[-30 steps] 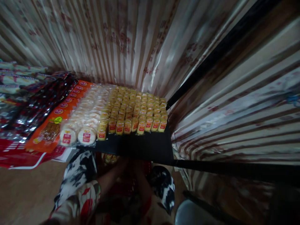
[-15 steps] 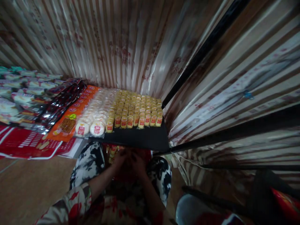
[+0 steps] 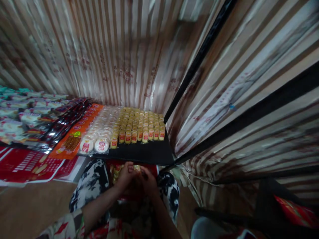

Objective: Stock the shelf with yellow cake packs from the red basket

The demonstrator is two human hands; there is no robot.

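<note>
Between my knees, my left hand (image 3: 126,176) and my right hand (image 3: 148,181) meet with their fingers curled. Pinched between them is a small yellow wrapped snack (image 3: 137,168), partly covered by the fingers. Below lies a red bag (image 3: 154,170) with more yellow wrapped snacks (image 3: 116,172) at its left side. Just beyond, rows of yellow wrapped snacks (image 3: 134,135) with red labels stand on a black tabletop (image 3: 147,152). To their left are round white wrapped crackers (image 3: 101,145) in rows.
An orange snack pack (image 3: 67,146), dark shiny packs (image 3: 62,122) and white packs (image 3: 15,127) extend leftward. A striped sheet (image 3: 119,49) hangs behind the table. Black poles (image 3: 199,59) rise at the right, and a whitish rounded object (image 3: 203,227) is at lower right.
My hands have risen slightly toward the table edge, and the yellow snack between them now shows. The view has tilted, so the table sits lower and further left.
</note>
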